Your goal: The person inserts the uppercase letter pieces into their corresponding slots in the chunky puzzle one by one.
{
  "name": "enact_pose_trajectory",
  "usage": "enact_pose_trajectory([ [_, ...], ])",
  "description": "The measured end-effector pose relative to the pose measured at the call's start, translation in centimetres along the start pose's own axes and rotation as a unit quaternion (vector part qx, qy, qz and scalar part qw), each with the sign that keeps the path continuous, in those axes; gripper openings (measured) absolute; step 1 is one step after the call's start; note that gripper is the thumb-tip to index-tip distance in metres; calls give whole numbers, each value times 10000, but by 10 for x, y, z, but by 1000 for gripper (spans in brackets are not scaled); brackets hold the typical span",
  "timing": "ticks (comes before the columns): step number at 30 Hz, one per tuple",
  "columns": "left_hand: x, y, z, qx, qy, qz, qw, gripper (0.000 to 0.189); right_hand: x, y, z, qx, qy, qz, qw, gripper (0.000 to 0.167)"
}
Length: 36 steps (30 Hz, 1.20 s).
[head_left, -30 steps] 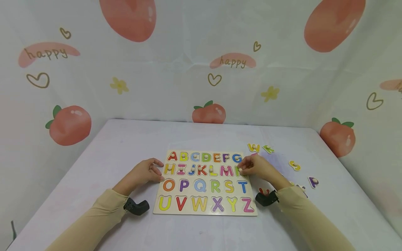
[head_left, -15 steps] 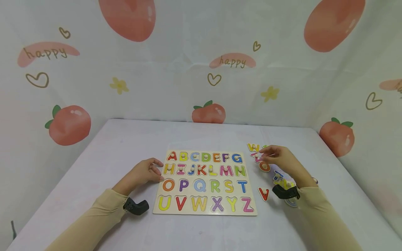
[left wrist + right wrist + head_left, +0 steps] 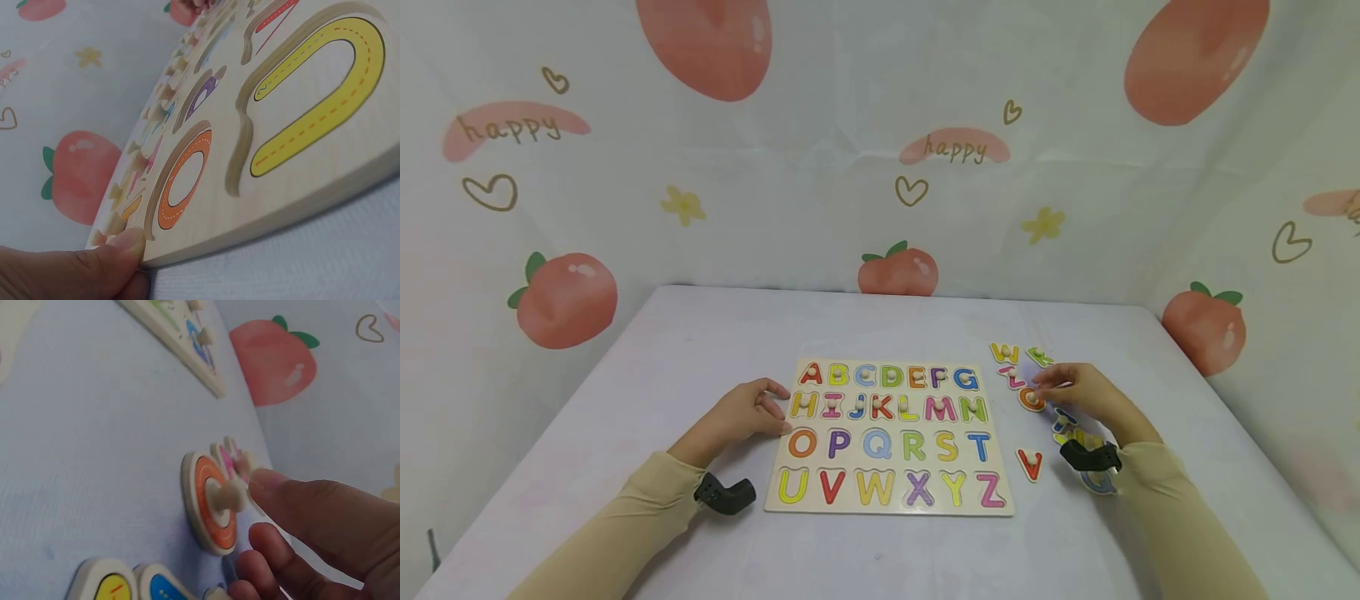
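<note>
A wooden alphabet puzzle board (image 3: 898, 462) lies flat on the table. Knobbed letters A to N sit in its two upper rows, while the O to Z recesses show their printed bottoms. My left hand (image 3: 745, 412) touches the board's left edge with thumb and fingers; in the left wrist view the thumb (image 3: 122, 250) lies at the edge near the O recess. Over the loose orange O piece (image 3: 1032, 402) is my right hand (image 3: 1090, 398). In the right wrist view its thumb (image 3: 275, 487) is close to the O's knob (image 3: 230, 495), with the other fingers loosely bent below.
Around the right hand lie a yellow W (image 3: 1004, 353), a green K-like piece (image 3: 1040, 357), a pink Z (image 3: 1011, 377), a blue T (image 3: 1063, 419), a red V (image 3: 1030, 465) and a light blue Q (image 3: 1099, 481). The right forearm hides other pieces.
My right hand has left the N piece, which now sits in the board, and moved right, past the pink Z, to the orange O. The left hand has stayed at the board's edge.
</note>
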State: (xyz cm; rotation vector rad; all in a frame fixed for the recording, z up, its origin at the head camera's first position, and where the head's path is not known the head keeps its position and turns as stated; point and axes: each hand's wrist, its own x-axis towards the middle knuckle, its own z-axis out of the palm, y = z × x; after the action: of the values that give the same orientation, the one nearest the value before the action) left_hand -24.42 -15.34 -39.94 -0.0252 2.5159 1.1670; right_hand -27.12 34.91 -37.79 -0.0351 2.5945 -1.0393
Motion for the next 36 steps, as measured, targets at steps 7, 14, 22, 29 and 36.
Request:
enact_pose_trajectory([
  [7,0,0,0,56,3,4,10000,53,6,7,4,-207,-164,-75,9996,33],
  [14,0,0,0,-24,5,3,10000,53,11,10,6,-230,-218,-110,9994,32],
  [22,0,1,0,-19,-7,-16,10000,53,11,10,7,-446,-151,-46,9989,29],
  [29,1,1,0,-18,-34,43,10000,53,2,-5,3,-509,-40,-98,9986,29],
  [36,1,1,-1,-9,-55,34,10000,52,0,-36,6,-351,-34,-458,9983,29],
])
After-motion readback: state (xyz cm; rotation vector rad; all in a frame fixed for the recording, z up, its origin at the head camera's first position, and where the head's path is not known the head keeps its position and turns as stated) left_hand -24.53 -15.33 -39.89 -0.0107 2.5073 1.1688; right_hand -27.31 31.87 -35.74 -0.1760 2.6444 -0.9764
